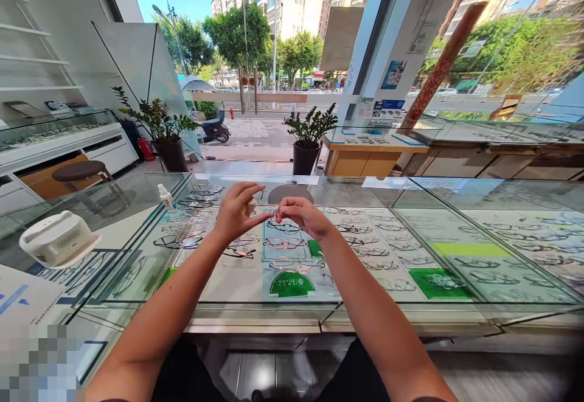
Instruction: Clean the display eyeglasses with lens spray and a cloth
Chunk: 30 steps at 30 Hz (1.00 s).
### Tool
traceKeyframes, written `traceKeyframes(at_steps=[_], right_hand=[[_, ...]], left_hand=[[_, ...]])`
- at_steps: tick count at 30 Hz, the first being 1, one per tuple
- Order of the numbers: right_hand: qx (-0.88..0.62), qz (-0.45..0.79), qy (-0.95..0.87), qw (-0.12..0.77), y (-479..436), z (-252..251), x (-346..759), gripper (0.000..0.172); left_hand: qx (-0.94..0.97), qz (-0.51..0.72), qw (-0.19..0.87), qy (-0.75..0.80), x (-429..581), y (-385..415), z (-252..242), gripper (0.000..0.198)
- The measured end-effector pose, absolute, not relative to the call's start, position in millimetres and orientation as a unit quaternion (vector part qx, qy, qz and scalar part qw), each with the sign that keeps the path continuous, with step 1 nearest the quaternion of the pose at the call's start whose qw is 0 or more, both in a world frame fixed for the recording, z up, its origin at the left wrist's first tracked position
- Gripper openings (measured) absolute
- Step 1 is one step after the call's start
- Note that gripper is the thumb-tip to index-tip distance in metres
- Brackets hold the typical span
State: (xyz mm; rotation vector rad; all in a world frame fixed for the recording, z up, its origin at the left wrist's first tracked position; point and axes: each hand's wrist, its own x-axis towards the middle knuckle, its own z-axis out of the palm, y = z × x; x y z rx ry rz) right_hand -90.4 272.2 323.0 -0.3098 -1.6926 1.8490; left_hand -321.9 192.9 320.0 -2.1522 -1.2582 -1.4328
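My left hand [238,212] is above the glass counter, its thumb and index finger stretched apart in a C shape. A small dark detail shows by the index fingertip, too faint to name. The left thumb reaches toward my right hand [303,214], whose fingers are pinched together around something tiny and thin that I cannot make out. Below both hands, several eyeglasses lie in rows inside the display, among them a red-framed pair [285,243]. Nearer to me is another pair of eyeglasses [296,266], just above a green semicircular card [292,283].
A white spray bottle [166,197] and a white box-like device [58,239] stand on the counter's left side. More eyeglasses fill the right display, with a green card [440,283]. Potted plants [306,155] and a stool [82,171] are beyond the counter.
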Motion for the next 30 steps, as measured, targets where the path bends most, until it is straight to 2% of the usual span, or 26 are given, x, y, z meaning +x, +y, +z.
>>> traceKeyframes(at_steps=[3, 6, 9, 12, 14, 17, 19, 24, 30], right_hand=[[-0.117, 0.650, -0.677, 0.325, 278, 321, -90, 0.039], [-0.157, 0.584, -0.672, 0.427, 284, 335, -88, 0.053], [-0.197, 0.487, -0.675, 0.518, 283, 377, -80, 0.057], [-0.152, 0.361, -0.721, 0.572, 262, 432, -64, 0.049], [-0.133, 0.299, -0.763, 0.558, 239, 459, -52, 0.047], [-0.167, 0.204, -0.793, 0.550, 206, 474, -43, 0.063], [-0.190, 0.152, -0.794, 0.557, 194, 471, -43, 0.066], [-0.193, 0.079, -0.780, 0.590, 196, 461, -51, 0.056], [-0.199, 0.075, -0.764, 0.609, 212, 461, -53, 0.048]], left_hand=[[-0.723, -0.504, 0.136, -0.453, -320, 192, 319, 0.066], [-0.680, -0.541, 0.183, -0.460, -317, 189, 330, 0.068], [-0.652, -0.572, 0.252, -0.429, -314, 183, 366, 0.067], [-0.620, -0.612, 0.308, -0.381, -306, 172, 417, 0.067], [-0.591, -0.645, 0.309, -0.372, -297, 162, 446, 0.063], [-0.560, -0.680, 0.281, -0.382, -286, 151, 466, 0.058], [-0.549, -0.686, 0.279, -0.388, -282, 148, 465, 0.057], [-0.540, -0.677, 0.299, -0.401, -279, 152, 454, 0.056], [-0.532, -0.671, 0.291, -0.426, -276, 157, 454, 0.054]])
